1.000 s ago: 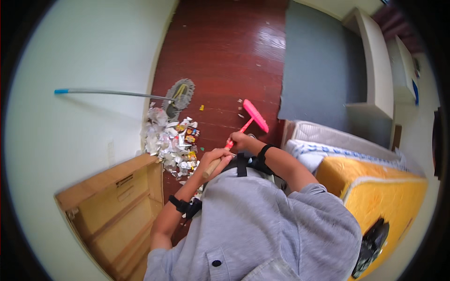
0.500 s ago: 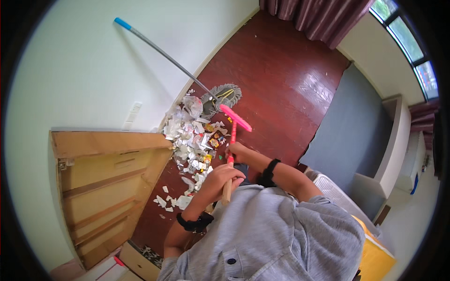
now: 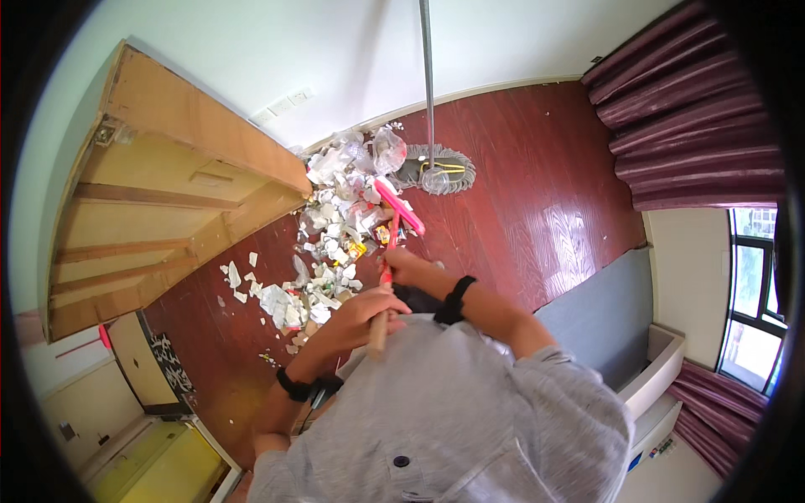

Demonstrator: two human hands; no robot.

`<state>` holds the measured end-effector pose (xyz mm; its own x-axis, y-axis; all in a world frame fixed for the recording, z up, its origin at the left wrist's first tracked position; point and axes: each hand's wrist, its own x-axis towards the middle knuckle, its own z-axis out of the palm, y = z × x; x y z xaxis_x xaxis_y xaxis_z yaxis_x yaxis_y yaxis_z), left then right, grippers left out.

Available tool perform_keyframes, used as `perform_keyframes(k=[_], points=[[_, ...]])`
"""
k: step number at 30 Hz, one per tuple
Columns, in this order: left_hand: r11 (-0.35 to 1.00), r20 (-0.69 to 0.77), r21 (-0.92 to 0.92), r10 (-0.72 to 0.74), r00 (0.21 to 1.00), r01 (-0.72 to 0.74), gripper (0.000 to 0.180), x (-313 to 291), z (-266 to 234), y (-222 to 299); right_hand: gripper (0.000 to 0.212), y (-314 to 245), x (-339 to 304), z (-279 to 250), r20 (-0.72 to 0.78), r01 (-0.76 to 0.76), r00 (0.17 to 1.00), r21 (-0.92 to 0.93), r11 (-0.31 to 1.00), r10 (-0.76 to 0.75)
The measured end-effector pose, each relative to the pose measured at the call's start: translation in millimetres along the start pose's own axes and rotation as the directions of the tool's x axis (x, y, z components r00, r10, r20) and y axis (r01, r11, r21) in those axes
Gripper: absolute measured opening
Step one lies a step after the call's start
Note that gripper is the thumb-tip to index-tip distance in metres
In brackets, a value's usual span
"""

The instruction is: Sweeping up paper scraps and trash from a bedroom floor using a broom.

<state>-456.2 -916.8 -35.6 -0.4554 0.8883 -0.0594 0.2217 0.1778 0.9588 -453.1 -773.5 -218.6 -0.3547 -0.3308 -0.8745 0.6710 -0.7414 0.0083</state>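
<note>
Both of my hands grip a broom with a pink head [image 3: 401, 207] and a red and wooden handle. My left hand [image 3: 366, 310] is wrapped round the handle near its bare wooden end, close to my body. Further up, my right hand [image 3: 408, 267] is closed on the red part. The broom head is at the right side of a heap of litter [image 3: 340, 201], made of white scraps, clear plastic bags and a few yellow wrappers. The heap partly hides behind the head. Black bands circle both forearms.
A grey mop [image 3: 457, 172] leans on the wall [image 3: 503, 42] beyond the heap. To the left stands a wooden panel frame [image 3: 210, 134]. Reddish wood floor [image 3: 511, 226] spreads right toward a grey mat [image 3: 599, 310] and purple curtains [image 3: 679, 109].
My view has turned to the right, so mop, frame and heap appear rotated. The broom head now overlaps the heap's right side. Both hands keep their hold on the handle.
</note>
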Motion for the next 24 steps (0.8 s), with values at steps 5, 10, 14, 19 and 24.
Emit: perform_keyframes(k=[5,10,14,19,24], points=[[0.955,0.121,0.119,0.258,0.959,-0.272,0.019,19,6,-5,0.007,-27,4,-11,-0.070,0.097,0.989,-0.354,0.930,-0.130],[0.912,0.080,0.175,0.363,0.928,-0.372,0.016,44,24,-15,0.008,-77,1,-117,-0.023,0.183,0.973,-0.524,0.832,-0.228],[0.980,-0.092,-0.058,0.182,0.979,-0.188,0.016,54,29,-13,0.009,-87,28,-121,0.295,0.523,0.824,-0.724,0.449,-0.484],[0.977,-0.226,-0.200,0.033,0.973,-0.080,0.012,99,49,-39,0.013,-124,88,-172,-0.260,0.074,0.947,-0.400,0.914,-0.190],[0.983,-0.335,-0.143,-0.156,0.929,0.114,0.013,90,28,-24,0.011,-104,114,-121,-0.034,0.028,0.999,-0.305,0.952,-0.040]])
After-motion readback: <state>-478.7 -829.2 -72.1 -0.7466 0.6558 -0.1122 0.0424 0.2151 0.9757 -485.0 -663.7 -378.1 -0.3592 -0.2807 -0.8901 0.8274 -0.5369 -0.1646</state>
